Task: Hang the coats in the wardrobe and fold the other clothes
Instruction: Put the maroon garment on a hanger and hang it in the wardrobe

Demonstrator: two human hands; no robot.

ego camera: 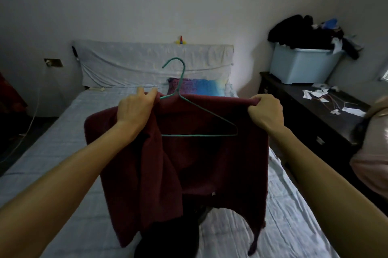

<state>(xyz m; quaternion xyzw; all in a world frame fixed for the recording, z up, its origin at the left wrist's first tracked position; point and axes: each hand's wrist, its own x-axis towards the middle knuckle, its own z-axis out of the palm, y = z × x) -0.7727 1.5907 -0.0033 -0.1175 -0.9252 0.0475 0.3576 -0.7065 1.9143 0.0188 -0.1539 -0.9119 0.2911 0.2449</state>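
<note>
A dark maroon coat (201, 163) hangs in the air over the bed, held up by both my hands. My left hand (135, 108) pinches its top edge on the left, right where one arm of a green wire hanger (182, 98) goes under the cloth. My right hand (266, 111) grips the top edge on the right. The hanger's hook points up and its lower bar lies across the coat's front. A dark garment (168, 236) lies on the bed below the coat, mostly hidden.
The bed (52, 163) with a pale blue sheet fills the middle, a colourful pillow (199, 86) at its head. On the right stands a dark dresser (315, 115) bearing a light blue tub (302, 66) heaped with dark clothes. A person in pink (371, 152) is at the right edge.
</note>
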